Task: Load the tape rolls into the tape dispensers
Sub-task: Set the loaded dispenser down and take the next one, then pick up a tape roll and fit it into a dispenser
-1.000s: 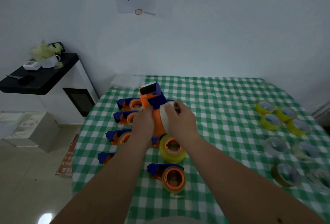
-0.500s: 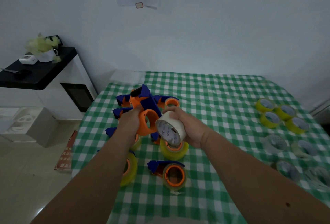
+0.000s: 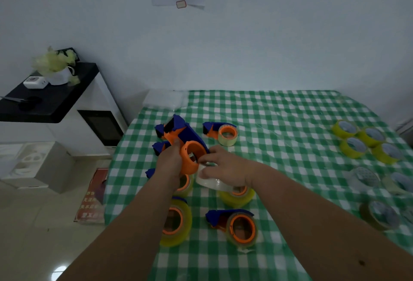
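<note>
Left hand: the left hand (image 3: 168, 164) is closed around the orange-and-blue plastic tape dispenser (image 3: 186, 144), holding it up off the green-and-white checked surface (image 3: 279, 124) near its left edge.
Right hand: the right hand (image 3: 225, 167) curls its fingers around the pale, clear tape roll (image 3: 212, 181).
Change: half a second ago the roll faced the camera, clear of the dispenser; it now lies flatter, tucked just beside and below the orange hub.
Meaning: the roll looks lined up to slide onto the hub but is not yet seated, I judge.
Other stock: a loaded dispenser (image 3: 223, 133) lies behind the hands; yellow tape rolls (image 3: 366, 139) wait near the right edge.
Hidden: the right hand covers the roll's core, and the contact between roll and hub cannot be made out; the forearms cover the dispensers below.
</note>
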